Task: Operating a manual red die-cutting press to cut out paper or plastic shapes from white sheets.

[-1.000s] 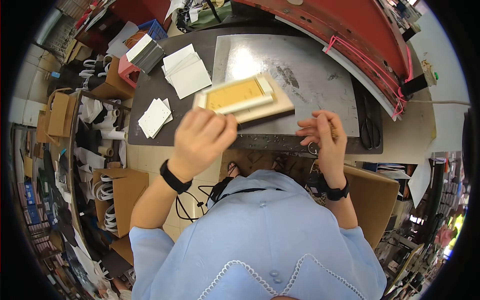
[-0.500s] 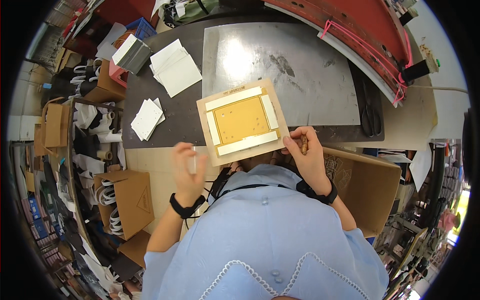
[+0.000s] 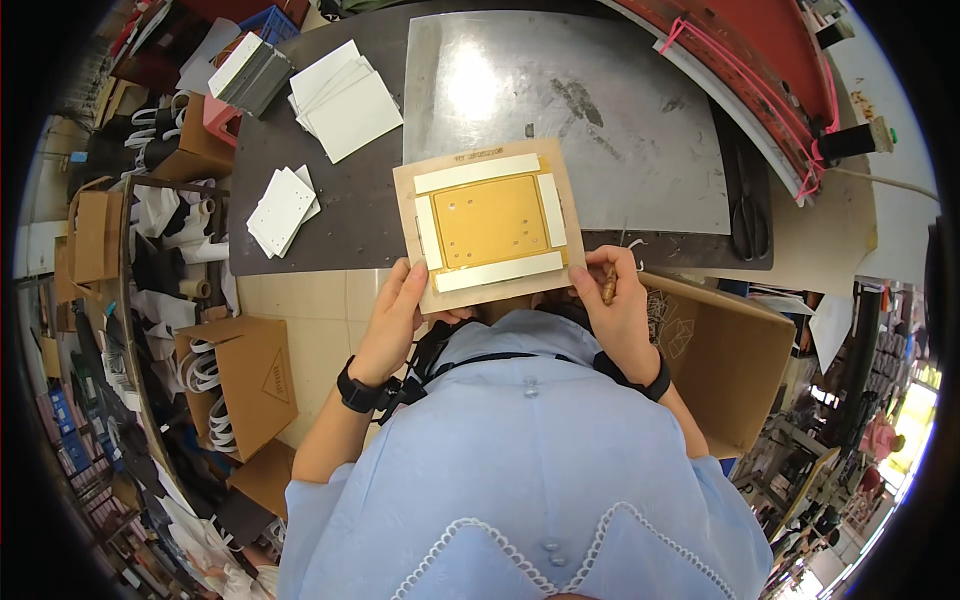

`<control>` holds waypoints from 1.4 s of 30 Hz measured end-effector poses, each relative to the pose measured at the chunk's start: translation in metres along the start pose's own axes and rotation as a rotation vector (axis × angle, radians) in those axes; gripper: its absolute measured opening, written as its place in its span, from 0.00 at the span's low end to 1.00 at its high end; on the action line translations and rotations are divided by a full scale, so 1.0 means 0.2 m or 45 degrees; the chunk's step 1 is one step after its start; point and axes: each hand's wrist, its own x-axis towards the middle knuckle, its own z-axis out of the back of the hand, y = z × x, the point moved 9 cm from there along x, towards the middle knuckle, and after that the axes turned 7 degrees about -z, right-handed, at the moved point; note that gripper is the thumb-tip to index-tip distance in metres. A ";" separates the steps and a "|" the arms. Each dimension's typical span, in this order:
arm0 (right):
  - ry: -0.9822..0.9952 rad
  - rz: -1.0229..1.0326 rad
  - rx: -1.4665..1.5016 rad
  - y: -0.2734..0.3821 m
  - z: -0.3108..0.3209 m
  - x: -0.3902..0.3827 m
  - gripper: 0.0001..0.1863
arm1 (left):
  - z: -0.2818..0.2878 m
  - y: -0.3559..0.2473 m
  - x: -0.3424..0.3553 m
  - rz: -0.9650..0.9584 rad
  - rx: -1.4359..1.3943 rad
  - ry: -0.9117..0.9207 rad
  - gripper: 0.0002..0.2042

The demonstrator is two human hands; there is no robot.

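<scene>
A square wooden die board [image 3: 567,205] is held up in front of me, tilted a little, over the near edge of the table. It carries a yellow panel [image 3: 488,215] with small holes, framed by white strips [image 3: 500,272]. My left hand [image 3: 392,305] pinches its lower left corner, thumb on top. At the lower right corner, my right hand [image 3: 615,305] grips the board with thumb and fingers. A small brown object [image 3: 608,284] is tucked among the right fingers; I cannot make out its kind.
A metal sheet [image 3: 640,140] covers much of the dark table [image 3: 350,215]. White card stacks [image 3: 362,118] lie at the left, beside a grey-white block [image 3: 250,75]. Black scissors [image 3: 750,225] lie at the right, near a red machine [image 3: 740,60]. Cardboard boxes [image 3: 740,390] flank me.
My left hand, blurred and apart from the board before, has moved up and taken hold of its lower left corner. The board has straightened slightly. The right hand keeps its grip.
</scene>
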 end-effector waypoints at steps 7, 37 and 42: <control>-0.055 0.387 0.162 0.15 0.07 -0.15 0.12 | -0.08 -0.25 -0.07 -0.419 0.381 0.010 0.18; -0.219 0.239 0.187 0.11 0.06 -0.10 0.10 | -0.03 -0.07 0.01 -0.183 0.193 -0.072 0.17; -0.067 0.061 0.024 0.05 0.02 -0.01 0.12 | 0.01 -0.12 0.07 -0.147 0.211 -0.121 0.18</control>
